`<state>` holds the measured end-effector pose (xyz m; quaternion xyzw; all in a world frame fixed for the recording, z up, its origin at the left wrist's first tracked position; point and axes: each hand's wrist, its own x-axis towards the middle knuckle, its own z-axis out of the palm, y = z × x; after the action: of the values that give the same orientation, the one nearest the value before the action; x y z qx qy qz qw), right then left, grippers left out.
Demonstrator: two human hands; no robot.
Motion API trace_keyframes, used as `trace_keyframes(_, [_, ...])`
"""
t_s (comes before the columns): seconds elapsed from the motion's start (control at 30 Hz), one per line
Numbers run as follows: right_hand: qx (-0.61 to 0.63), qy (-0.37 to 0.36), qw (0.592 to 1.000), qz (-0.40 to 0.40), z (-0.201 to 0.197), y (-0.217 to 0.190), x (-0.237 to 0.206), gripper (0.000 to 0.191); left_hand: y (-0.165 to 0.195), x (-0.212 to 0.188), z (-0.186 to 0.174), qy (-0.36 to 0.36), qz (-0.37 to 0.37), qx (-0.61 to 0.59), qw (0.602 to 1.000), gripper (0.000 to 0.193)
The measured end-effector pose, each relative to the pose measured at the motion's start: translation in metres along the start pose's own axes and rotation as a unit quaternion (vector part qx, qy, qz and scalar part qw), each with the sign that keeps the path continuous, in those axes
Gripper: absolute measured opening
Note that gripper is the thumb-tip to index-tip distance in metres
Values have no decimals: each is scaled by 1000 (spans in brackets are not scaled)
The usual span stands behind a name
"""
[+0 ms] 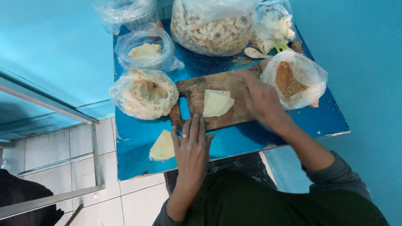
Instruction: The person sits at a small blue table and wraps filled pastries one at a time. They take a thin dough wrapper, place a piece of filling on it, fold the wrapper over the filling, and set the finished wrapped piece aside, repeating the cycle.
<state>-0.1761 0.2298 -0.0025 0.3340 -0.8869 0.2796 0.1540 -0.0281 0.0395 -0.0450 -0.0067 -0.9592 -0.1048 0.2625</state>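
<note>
From the head camera, looking straight down, a small blue table [293, 121] stands against blue walls, with a dark wooden cutting board [217, 90] lying across its middle. On the board lies a pale yellow dough wrapper [217, 103], folded into a rough triangle over a second sheet, near the board's centre and just right of its handle cutout. The left hand [191, 148], a ring on one finger, lies flat and open with fingers together, the fingertips touching the board's near edge just below the wrapper. The right hand [261, 99] is blurred over the right end of the board, between the wrapper and a clear plastic bag of reddish-brown crumbs [293, 81]; its fingers seem spread, but I cannot tell whether it grips anything. Another wedge-shaped wrapper [163, 146] lies on the bare table just left of the left hand. Left of the board sits a bag of stacked wrappers [144, 93], and behind it a smaller bag with a few pale sheets [145, 50]. At the back stands a large bag of beige rolled pieces [211, 27], with a pale spoon [255, 53] beside it. White floor tiles [50, 150] show below left.
</note>
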Motion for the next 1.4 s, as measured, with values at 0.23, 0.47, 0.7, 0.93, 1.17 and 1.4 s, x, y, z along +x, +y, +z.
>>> trace_keyframes(0.23, [-51,-27,998,-11,8,-1,-20,47,-10,-4,-8,1,3,-9,1000,50])
trace_keyframes(0.47, [-37,15,997,-59,7,-20,-3,40,-1,6,-12,36,-15,-33,999,45])
trace_keyframes(0.7, [-40,-45,998,25,9,-19,0,36,21,9,-2,31,16,16,999,48])
trace_keyframes(0.93, [-38,22,999,-28,3,-20,4,37,23,8,-3,28,-7,7,1000,45])
trace_keyframes(1.17, [-13,-119,990,74,6,-17,17,39,26,14,-2,37,5,2,999,39])
trace_keyframes(1.4, [9,-126,989,82,-1,-18,11,40,27,12,1,25,-11,-6,1000,46])
